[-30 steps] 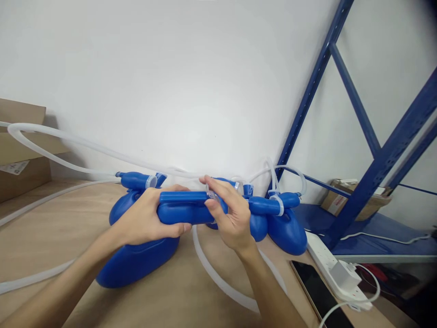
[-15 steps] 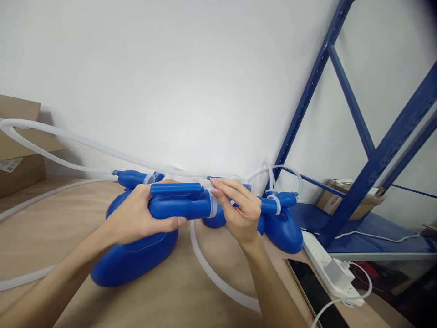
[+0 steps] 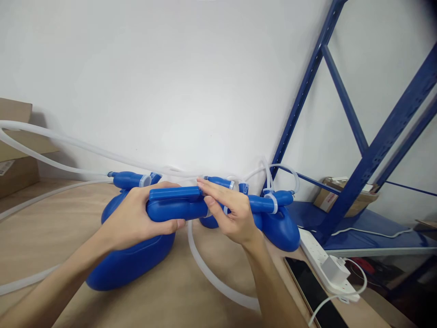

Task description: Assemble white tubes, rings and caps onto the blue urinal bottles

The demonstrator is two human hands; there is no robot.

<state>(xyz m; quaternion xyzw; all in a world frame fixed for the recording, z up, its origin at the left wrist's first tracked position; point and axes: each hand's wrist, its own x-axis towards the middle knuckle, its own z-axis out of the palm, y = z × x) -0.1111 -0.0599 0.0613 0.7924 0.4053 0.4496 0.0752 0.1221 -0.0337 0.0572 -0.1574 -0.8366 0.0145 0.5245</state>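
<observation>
Pointing right, the thick neck [image 3: 177,210] of a blue plastic urinal bottle lies in my left hand [image 3: 134,221], with the thumb along its near side. A long blue cap [image 3: 174,193] runs along the top of that neck. My right hand [image 3: 235,214] is at the neck's right end; its straight fingers touch the cap's tip and the thumb presses lower down, mostly covering the white collar. Below my left hand sits a large rounded blue body [image 3: 129,269], seemingly of this same bottle. A similar blue neck with a white ring [image 3: 145,180] shows behind.
More blue bottles stand behind, one at right [image 3: 282,230]. White hoses [image 3: 205,269] loop over the wooden table. Right of me are a phone [image 3: 312,287], a power strip [image 3: 321,255] with a plugged-in charger, and a blue metal rack [image 3: 365,159]. Cardboard boxes [image 3: 20,168] stand left.
My right hand has shifted slightly left, its fingertips now over the cap's end and more of the white collar covered. My left hand keeps its hold. The view has shifted a little.
</observation>
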